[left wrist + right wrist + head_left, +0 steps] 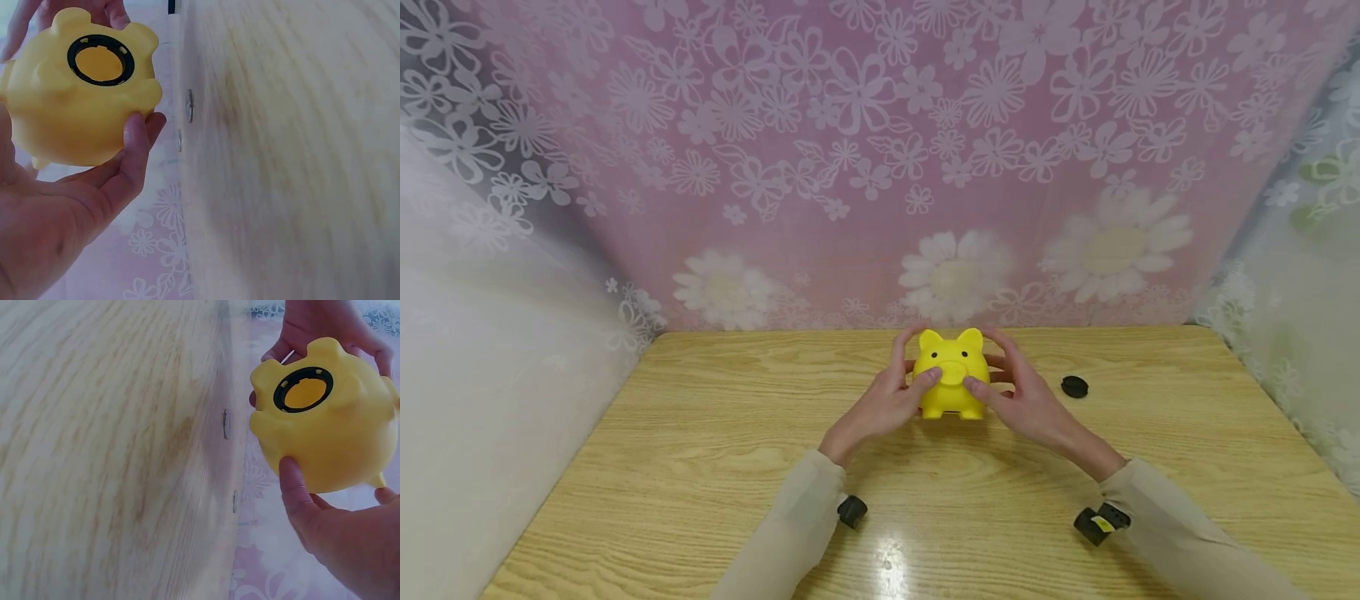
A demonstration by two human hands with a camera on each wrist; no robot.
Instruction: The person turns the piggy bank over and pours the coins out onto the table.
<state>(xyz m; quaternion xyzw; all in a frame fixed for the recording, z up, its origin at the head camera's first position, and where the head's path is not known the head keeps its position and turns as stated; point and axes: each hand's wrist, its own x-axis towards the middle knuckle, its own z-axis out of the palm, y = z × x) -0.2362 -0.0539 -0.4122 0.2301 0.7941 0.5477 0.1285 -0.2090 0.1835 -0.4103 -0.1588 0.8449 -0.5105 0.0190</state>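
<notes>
1. Grip: L hand [891, 398] & R hand [1028, 400], both part-closed w/ fingers curled, have hold of pig [953, 393] by its sides
2. Pig's upright, held just above desk [700, 450]
3. Risk: prob. a drop if either hand eases, as round sides look smooth
4. Looks: yellow, dark dot eyes, raised snout, black ring [129, 66] round open base hole

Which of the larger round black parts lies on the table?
The small black disc on the wooden table, right of the right hand; the black ring is set into the underside of the yellow pig-shaped bank.
</notes>
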